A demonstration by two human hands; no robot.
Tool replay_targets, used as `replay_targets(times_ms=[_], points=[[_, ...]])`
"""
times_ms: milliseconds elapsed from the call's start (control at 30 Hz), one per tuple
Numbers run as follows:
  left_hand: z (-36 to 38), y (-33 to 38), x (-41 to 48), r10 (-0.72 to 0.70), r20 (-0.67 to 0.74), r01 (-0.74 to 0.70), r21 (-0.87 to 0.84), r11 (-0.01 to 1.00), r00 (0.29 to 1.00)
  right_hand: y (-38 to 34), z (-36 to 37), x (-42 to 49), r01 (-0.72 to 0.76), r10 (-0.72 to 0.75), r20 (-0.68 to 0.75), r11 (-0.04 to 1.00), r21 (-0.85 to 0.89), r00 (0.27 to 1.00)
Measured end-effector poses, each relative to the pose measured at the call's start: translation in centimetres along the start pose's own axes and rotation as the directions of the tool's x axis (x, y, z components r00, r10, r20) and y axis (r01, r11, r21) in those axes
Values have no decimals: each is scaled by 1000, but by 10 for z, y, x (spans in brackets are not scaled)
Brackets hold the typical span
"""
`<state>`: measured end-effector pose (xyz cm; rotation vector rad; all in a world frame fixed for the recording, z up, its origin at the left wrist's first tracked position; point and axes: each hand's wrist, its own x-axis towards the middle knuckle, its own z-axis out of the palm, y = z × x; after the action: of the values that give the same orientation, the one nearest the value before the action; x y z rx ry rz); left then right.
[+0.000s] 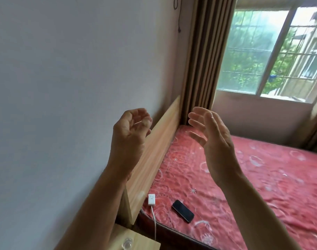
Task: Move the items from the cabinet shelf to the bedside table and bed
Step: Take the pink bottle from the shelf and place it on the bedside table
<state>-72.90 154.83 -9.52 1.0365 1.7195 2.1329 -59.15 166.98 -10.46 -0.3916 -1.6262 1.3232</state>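
The items visible are a dark phone (183, 210) and a white charger block (151, 199) with its white cable (154, 221). Both lie on the red bed (253, 177), near its lower-left corner. The charger block sits just beside the wooden headboard (154, 150); the phone lies near it, toward the middle of the mattress, and the two do not touch. The long axis of the phone runs diagonally, from upper left to lower right in the head view. The cable drops off the mattress edge toward the bench (136, 239), the bedside table at the bottom of the view. A small clear object (127, 244) rests on the bench; it appears to be a glass or plastic piece, but it is cut off at the frame edge and cannot be identified.

The left hand (130, 132) is raised in front of the wall (55, 87), fingers loosely curled, grasping nothing. The right hand (211, 139) is raised over the bed, fingers extended and spread, palm facing left, also empty.

Both items lie well below the hands, between the two forearms. The right hand is the nearer one to the phone; the left is the nearer one to the charger block and the bench. The cabinet shelf is not in view, so remaining items cannot be counted. Judgement: the next move probably requires turning away from the curtain (204, 60) and window (271, 51) toward the cabinet.
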Motion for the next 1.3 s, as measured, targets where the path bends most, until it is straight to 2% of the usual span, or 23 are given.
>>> replay_targets(times_ms=[267, 600, 867, 1167, 1300], points=[[103, 19, -34, 7, 249, 19, -104, 994, 968, -47, -111, -51, 32, -73, -292, 989, -143, 954], [235, 69, -127, 60, 490, 54, -216, 975, 869, -117, -245, -139, 30, -158, -475, 964, -265, 866], [332, 102, -224, 76, 672, 156, -278, 948, 737, -170, -339, -229, -30, -199, -592, 935, -354, 781], [431, 133, -299, 165, 811, 229, -344, 911, 561, -215, -416, -292, -146, -279, -753, 885, -443, 596], [469, 140, -319, 203, 858, 320, -381, 867, 472, -230, -440, -309, -168, -347, -782, 855, -491, 518]])
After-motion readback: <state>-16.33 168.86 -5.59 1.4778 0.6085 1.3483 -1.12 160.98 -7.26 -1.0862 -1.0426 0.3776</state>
